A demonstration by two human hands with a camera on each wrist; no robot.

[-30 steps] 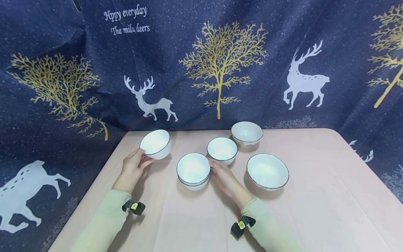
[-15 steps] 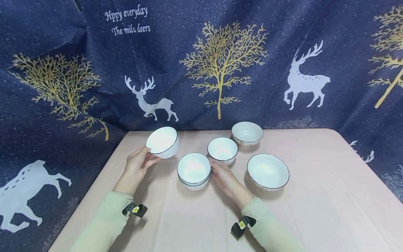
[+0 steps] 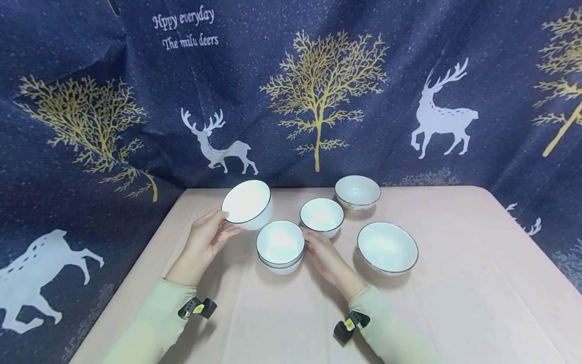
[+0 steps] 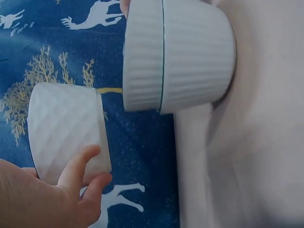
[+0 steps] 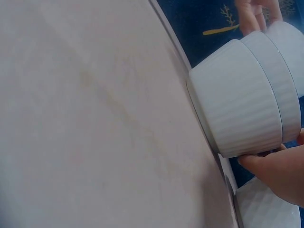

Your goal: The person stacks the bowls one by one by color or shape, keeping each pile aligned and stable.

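My left hand (image 3: 204, 242) grips a white bowl (image 3: 247, 205) with a dark rim, thumb at the rim and fingers beneath. It is raised and tilted, up and to the left of a stack of two nested bowls (image 3: 280, 247). In the left wrist view the held bowl (image 4: 66, 128) shows a diamond-textured outside, while the stack (image 4: 190, 57) has ribbed sides. My right hand (image 3: 325, 255) holds the stack at its right side, thumb at the upper rim. The right wrist view shows its fingers against the ribbed wall of the stacked bowls (image 5: 237, 99).
A smaller white bowl (image 3: 321, 216) stands just behind the stack. Farther back is a bowl with a patterned outside (image 3: 357, 192), and a wide bowl (image 3: 387, 247) sits to the right. The pink-covered table (image 3: 473, 283) ends at a dark blue deer-print cloth (image 3: 373, 126).
My left hand has carried its bowl rightward and slightly up, closer to the stack. My right hand and the stack have stayed in place.
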